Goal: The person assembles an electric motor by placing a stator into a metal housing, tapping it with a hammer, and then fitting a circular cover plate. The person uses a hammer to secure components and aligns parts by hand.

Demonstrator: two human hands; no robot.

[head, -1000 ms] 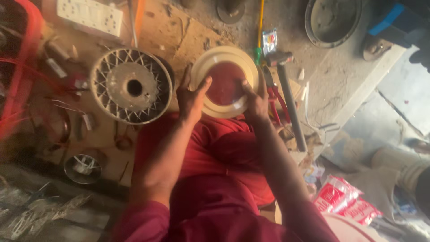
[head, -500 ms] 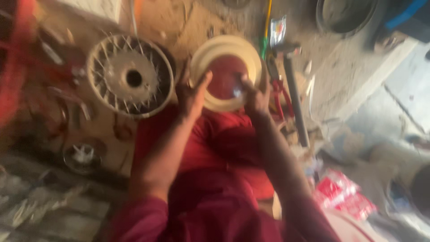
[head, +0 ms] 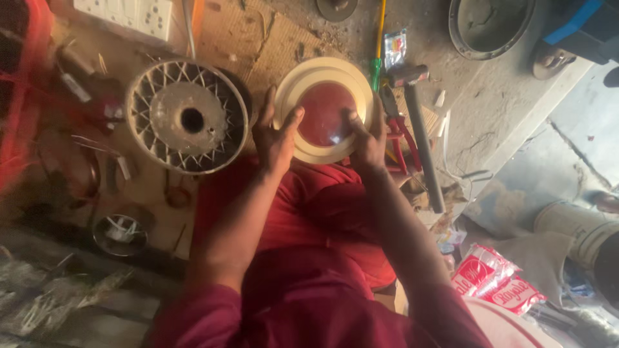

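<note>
Cream round cover with red centre (head: 325, 111), held up over the person's lap, between both hands. Left hand (head: 276, 136) flat-open along the left rim, fingers spread, thumb hooked onto the face. Right hand (head: 366, 143) curled on the lower right rim, thumb pressing the red centre. Neither hand fully closed; both clamp the disc by its edge.

Judgement: to handle it well, keep pressure even on opposite rims and the thumbs off-centre so the disc does not flex or tip; it looks like thin plastic, likely to slip from dusty palms.

Just left of the left hand: spoked wheel hub (head: 186, 116), lying flat on the floor, centre hole up. Just right of the right hand: red-handled pliers (head: 396, 129) and a hammer (head: 419, 125), head away from the person. Beyond the fingertips: a green-and-yellow screwdriver (head: 378, 51).

Containers: small metal bowl (head: 120, 233), well down-left of the left hand, holds pale bits, too small to tell. Grey round pan (head: 490, 26), far beyond the right hand, seems to hold only dust. Red-and-white packets (head: 496, 280) by the right elbow.
</note>
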